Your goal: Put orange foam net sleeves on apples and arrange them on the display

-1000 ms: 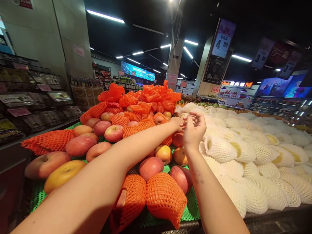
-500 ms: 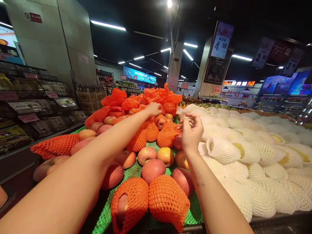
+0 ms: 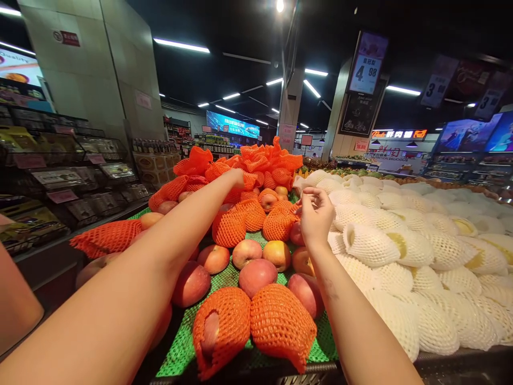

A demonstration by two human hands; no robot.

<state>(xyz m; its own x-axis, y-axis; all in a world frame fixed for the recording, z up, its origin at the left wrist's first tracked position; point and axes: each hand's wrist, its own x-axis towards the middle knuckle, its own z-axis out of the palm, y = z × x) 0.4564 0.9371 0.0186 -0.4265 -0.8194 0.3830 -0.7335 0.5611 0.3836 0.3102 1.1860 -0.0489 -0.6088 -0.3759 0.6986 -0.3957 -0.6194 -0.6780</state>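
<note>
- Handling the netting well probably calls for slow, light movement, so that the loose fruit (image 3: 258,277) neither rolls nor bruises.
- Check your right hand (image 3: 318,214): its fingers are loosely curled, thumb near forefinger; you cannot tell whether they have hold of netting.
- Check your left hand (image 3: 236,178), among the orange netting (image 3: 264,159) toward the far edge of the display stand (image 3: 320,368); its fingers are hidden, grip undetermined.
- Locate the orange-netted fruit (image 3: 279,220) just left of your right fingertips, well back from the near edge; contact is unclear.
</note>
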